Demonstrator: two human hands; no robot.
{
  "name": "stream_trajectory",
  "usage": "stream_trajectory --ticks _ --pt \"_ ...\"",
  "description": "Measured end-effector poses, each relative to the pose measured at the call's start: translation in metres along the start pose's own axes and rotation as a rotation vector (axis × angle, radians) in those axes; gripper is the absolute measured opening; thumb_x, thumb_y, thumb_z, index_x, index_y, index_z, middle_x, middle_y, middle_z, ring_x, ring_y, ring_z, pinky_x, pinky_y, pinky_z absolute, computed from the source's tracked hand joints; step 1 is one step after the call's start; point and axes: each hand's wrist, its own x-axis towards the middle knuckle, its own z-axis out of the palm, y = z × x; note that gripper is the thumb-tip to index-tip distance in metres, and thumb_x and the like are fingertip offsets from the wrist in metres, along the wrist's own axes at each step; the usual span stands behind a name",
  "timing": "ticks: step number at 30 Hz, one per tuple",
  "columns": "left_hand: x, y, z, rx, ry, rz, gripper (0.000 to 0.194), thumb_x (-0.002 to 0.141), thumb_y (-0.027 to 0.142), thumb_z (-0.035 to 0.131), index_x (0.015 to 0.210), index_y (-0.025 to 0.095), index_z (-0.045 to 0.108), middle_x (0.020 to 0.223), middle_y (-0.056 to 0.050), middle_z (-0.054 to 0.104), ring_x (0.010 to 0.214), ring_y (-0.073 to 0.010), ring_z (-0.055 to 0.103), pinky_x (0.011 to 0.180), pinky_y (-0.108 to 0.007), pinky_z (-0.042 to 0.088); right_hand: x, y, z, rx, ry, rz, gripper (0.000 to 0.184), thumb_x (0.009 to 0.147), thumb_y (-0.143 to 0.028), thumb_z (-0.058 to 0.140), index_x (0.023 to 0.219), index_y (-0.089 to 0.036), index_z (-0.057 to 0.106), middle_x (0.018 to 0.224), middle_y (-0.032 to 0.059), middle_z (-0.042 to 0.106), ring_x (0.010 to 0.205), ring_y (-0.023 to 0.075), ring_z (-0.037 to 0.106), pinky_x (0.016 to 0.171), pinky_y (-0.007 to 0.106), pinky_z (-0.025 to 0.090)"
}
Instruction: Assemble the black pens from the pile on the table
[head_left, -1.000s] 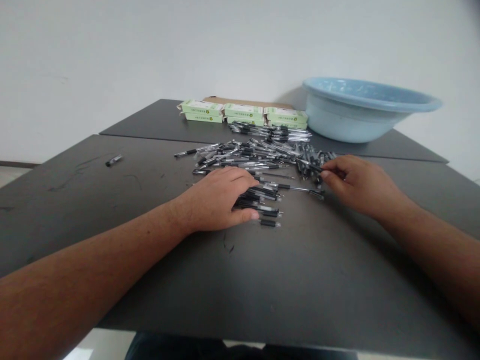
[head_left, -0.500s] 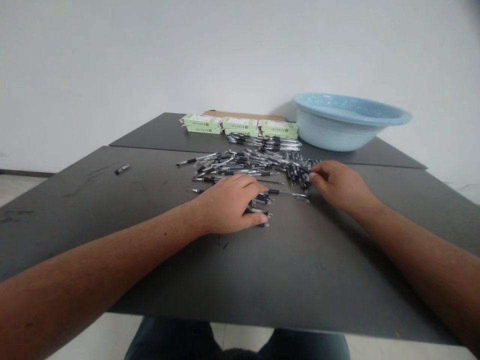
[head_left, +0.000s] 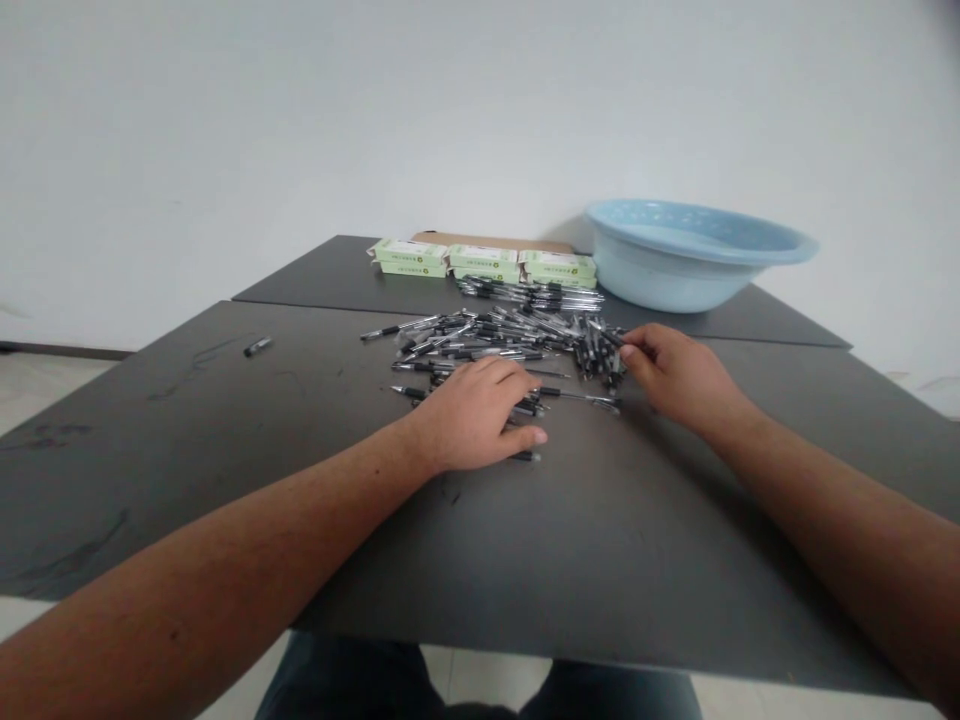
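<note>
My left hand (head_left: 484, 412) lies palm down over several black-gripped clear pens, its thumb spread from the fingers; pen ends (head_left: 531, 407) show beside it. My right hand (head_left: 671, 372) is closed in a pinch on a dark pen cap (head_left: 613, 339) at the right edge of a heap of caps (head_left: 594, 352). Its other fingers are curled and partly hidden. Between the hands lies a single pen (head_left: 574, 395), pointing left to right. Behind my left hand spreads a loose pile of pens (head_left: 480, 330).
Light-green boxes (head_left: 484, 262) stand stacked in a row at the back, with a bundle of pens (head_left: 566, 298) before them. A light-blue basin (head_left: 675, 275) stands at the back right. One cap (head_left: 258, 346) lies alone on the left of the dark table (head_left: 480, 560).
The view has tilted and shifted slightly. My left hand has shifted a little over the pens, covering more of them. My right hand stays at the heap of caps.
</note>
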Motion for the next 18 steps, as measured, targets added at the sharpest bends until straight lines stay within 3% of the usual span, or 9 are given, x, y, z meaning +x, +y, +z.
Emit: stream_trajectory --ticks 7,11,18 --pt "-0.007 -0.005 0.001 0.056 -0.011 -0.124 0.075 0.099 0.065 0.056 0.153 0.013 0.052 0.156 -0.016 0.055 0.147 -0.0353 0.046 0.122 -0.054 0.038 0.034 -0.024 0.000 0.021 -0.075 0.020 0.034 0.099 -0.039 0.051 0.123 -0.022 0.067 0.102 0.0117 0.080 0.095 0.0317 0.073 0.078 0.038 0.051" --pt "-0.008 -0.009 0.003 0.082 -0.001 -0.183 0.079 0.100 0.070 0.050 0.154 0.012 0.052 0.159 -0.019 0.052 0.150 -0.0375 0.044 0.123 -0.056 0.036 0.065 -0.042 0.014 -0.010 -0.090 0.000 0.038 0.098 -0.034 0.051 0.129 -0.017 0.065 0.114 0.0175 0.079 0.101 0.0331 0.073 0.084 0.040 0.053" --pt "-0.009 -0.012 0.002 0.095 0.004 -0.233 0.079 0.101 0.072 0.045 0.154 0.014 0.052 0.160 -0.019 0.051 0.152 -0.0377 0.042 0.124 -0.057 0.035 0.115 -0.067 0.034 -0.221 -0.254 -0.206 0.034 0.101 -0.039 0.048 0.103 -0.017 0.074 0.103 0.0173 0.080 0.092 0.0315 0.072 0.075 0.039 0.048"
